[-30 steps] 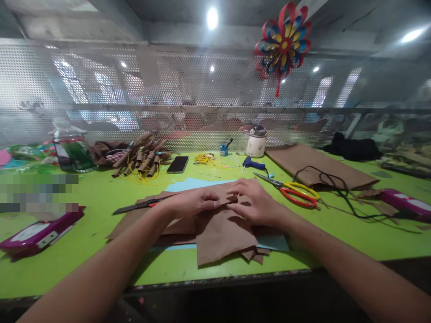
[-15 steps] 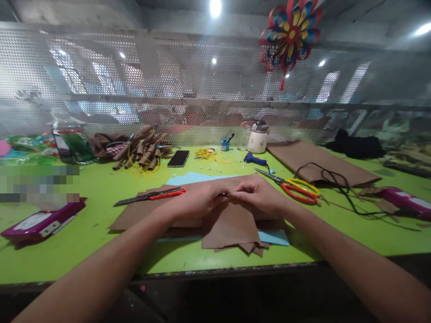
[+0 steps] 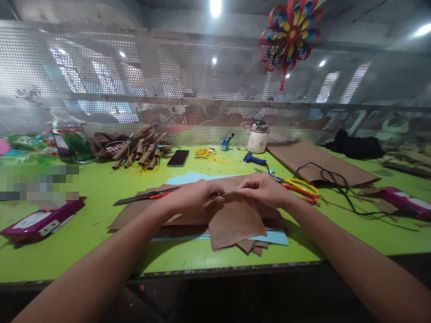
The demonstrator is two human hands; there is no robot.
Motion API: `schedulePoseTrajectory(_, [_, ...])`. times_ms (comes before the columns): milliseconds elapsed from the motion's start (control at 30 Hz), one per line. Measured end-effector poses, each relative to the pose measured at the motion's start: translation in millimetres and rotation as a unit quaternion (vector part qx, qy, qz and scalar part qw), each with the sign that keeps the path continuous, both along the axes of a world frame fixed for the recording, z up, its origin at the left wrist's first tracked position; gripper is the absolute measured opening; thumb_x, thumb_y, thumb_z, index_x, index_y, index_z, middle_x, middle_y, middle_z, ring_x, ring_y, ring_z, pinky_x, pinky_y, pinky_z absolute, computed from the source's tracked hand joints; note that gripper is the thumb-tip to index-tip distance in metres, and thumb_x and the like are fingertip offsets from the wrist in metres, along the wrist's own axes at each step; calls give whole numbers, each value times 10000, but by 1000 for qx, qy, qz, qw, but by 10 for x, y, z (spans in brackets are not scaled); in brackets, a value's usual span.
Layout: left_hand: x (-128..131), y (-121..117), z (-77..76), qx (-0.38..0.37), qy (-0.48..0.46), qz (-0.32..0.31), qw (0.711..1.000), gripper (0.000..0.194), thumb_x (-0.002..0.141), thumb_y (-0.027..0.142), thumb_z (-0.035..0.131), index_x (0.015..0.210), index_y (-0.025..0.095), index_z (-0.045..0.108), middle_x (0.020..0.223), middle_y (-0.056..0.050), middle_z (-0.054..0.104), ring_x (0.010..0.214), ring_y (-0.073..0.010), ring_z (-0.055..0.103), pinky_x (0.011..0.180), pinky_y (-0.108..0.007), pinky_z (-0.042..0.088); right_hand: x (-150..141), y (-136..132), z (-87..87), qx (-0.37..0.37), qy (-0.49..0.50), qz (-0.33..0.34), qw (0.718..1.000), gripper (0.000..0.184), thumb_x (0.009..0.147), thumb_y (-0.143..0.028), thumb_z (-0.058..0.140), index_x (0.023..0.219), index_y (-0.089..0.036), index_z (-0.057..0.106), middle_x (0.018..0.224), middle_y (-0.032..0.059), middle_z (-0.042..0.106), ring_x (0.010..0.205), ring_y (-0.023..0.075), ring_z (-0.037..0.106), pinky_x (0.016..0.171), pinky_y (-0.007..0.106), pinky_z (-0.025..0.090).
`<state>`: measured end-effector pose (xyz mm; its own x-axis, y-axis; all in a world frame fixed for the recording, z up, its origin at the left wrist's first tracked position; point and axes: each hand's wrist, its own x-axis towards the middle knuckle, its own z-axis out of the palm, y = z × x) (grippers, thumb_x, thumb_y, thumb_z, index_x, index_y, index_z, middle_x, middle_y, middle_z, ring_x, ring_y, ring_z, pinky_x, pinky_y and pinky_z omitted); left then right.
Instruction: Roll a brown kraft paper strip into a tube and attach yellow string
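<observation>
A small sheet of brown paper [image 3: 235,222] is held by its far edge between both hands, which pinch it a short way apart. My left hand [image 3: 198,197] grips the edge's left part, fingers closed. My right hand [image 3: 257,190] pinches the right part between thumb and fingertips. The held edge looks narrowly folded or rolled. Beneath lie larger brown sheets [image 3: 134,215] and light blue paper [image 3: 274,237]. A red-handled cutter or scissors [image 3: 148,196] rests by my left wrist. Scissors with yellow and red handles [image 3: 301,187] lie beside my right hand.
Behind are rolled brown paper tubes [image 3: 144,150], a phone [image 3: 178,158], yellow string [image 3: 205,153], a blue glue gun [image 3: 255,159] and a cream bottle [image 3: 257,137]. Purple power strips [image 3: 47,222] lie at both sides. A black cable [image 3: 343,190] crosses the right, near folded brown paper [image 3: 323,163].
My hands have moved slightly apart along the paper's edge. The small sheet has shifted a little to the right and lies flatter, its pinched edge now more stretched out.
</observation>
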<state>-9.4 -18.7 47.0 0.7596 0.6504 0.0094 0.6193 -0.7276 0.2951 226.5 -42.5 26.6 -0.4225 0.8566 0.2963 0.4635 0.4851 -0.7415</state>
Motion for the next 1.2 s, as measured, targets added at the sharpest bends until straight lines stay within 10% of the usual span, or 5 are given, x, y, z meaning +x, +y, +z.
schedulePoseTrajectory(367, [-2, 46, 38, -192, -74, -9, 979, 277, 840, 405, 516, 760, 155, 604, 542, -1, 617, 483, -107, 567, 492, -203, 413, 121, 47, 17, -54, -6, 35, 998, 289, 802, -411, 590, 763, -141, 684, 595, -6, 579, 516, 83, 475, 480, 212, 355])
schedulePoseTrajectory(900, [-121, 127, 130, -279, -165, -9, 946, 287, 807, 407, 584, 717, 135, 598, 546, 25, 554, 482, -72, 502, 500, -190, 392, 276, 68, 69, -183, 99, 69, 976, 345, 819, -463, 584, 727, -131, 598, 492, -34, 553, 388, 68, 515, 387, 181, 351])
schedulePoseTrajectory(1067, [-149, 134, 110, -336, -228, -14, 914, 277, 818, 396, 590, 738, 131, 599, 594, 25, 543, 531, -66, 491, 518, -183, 398, 253, 106, 44, -184, 293, 46, 937, 325, 824, -454, 586, 875, -140, 656, 699, 26, 651, 570, 93, 592, 538, 216, 471])
schedulePoseTrajectory(1200, [-99, 58, 79, -416, -253, -48, 872, 246, 818, 377, 603, 745, 144, 574, 603, 30, 549, 546, -73, 511, 547, -202, 435, 131, -54, 118, -170, 242, 94, 951, 494, 692, -324, 745, 1153, -218, 607, 949, 32, 678, 782, 140, 630, 688, 255, 511])
